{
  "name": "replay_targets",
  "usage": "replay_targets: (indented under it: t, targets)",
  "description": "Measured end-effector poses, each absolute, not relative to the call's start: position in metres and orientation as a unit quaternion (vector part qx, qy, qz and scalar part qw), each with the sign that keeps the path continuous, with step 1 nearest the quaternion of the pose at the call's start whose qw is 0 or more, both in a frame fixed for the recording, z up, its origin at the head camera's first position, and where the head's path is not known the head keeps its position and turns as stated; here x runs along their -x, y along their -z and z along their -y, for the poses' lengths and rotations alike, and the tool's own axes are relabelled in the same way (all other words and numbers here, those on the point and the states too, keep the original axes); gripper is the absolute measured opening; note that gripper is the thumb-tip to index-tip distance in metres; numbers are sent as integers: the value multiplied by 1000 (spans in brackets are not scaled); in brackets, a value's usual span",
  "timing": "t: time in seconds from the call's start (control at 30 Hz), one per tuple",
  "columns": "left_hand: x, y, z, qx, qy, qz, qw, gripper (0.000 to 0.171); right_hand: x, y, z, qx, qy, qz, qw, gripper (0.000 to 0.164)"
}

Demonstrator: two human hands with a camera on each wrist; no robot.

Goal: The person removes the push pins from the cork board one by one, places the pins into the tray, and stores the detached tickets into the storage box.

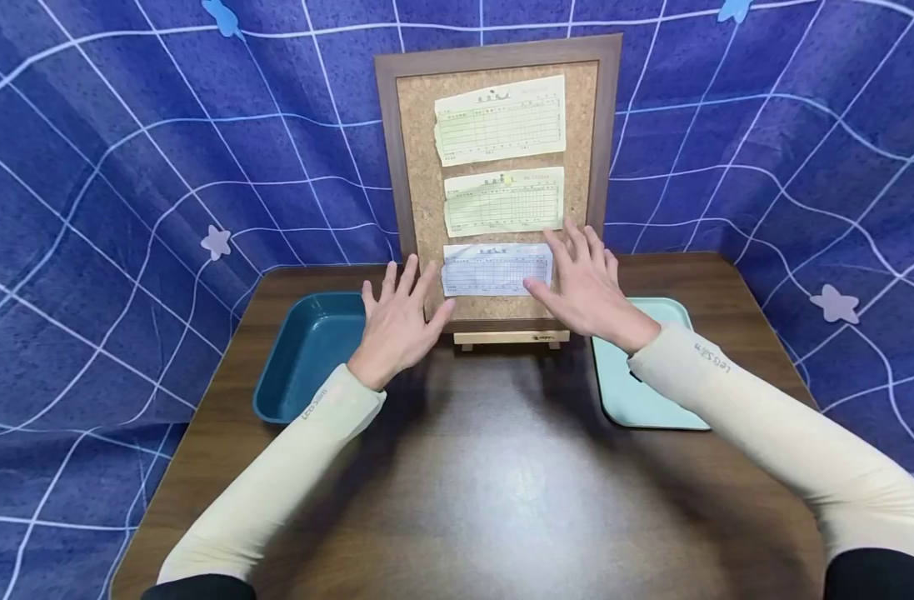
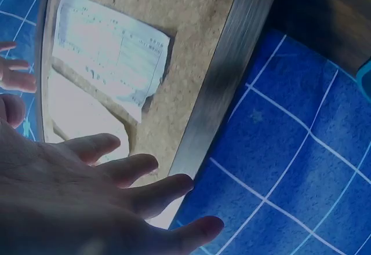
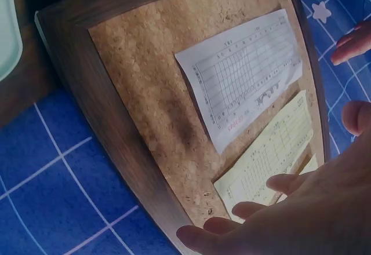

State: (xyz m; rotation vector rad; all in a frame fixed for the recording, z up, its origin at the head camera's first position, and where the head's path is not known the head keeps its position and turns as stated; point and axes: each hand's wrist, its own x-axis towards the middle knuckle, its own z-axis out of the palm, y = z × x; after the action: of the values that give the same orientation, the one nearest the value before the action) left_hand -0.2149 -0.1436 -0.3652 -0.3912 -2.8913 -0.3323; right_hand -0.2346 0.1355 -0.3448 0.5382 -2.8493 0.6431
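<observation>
A blue cloth (image 1: 112, 208) with white grid lines hangs at the far left; taking the clock from the middle of the cork board (image 1: 421, 150), a dark teal tray (image 1: 307, 354) sits on the brown table (image 1: 457, 467) at eight o'clock. Next, at seven o'clock, comes the left hand (image 1: 398, 323), fingers spread and nearly straight, holding nothing, before the board's lower left corner. The board, framed in brown wood, stands upright on a light wooden ledge (image 1: 511, 337) at six o'clock. On its cork are three slips in a column: a pale green top slip (image 1: 501, 125) toward twelve, a pale green middle slip (image 1: 501, 206) near the centre, and a bluish bottom slip (image 1: 482, 272) at six. Between four and five, the right hand (image 1: 590, 287) is spread open and grips nothing; its fingers overlap the lower two slips' right edges, though I cannot tell whether they touch. Beyond its wrist lies a mint tray (image 1: 621, 387), partly under the pale sleeve (image 1: 734, 400).
</observation>
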Motion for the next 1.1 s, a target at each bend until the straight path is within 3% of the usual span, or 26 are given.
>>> replay_targets:
  t: [0.63, 0.9, 1.1]
  targets:
    - [224, 340, 142, 111, 127, 980, 104, 71, 242, 321, -132, -158, -177, 968, 82, 74]
    - [231, 338, 141, 129, 142, 974, 119, 73, 252, 315, -133, -156, -198, 961, 115, 71]
    - [234, 339, 142, 142, 165, 966, 142, 65, 256, 312, -134, -160, -219, 953, 133, 71]
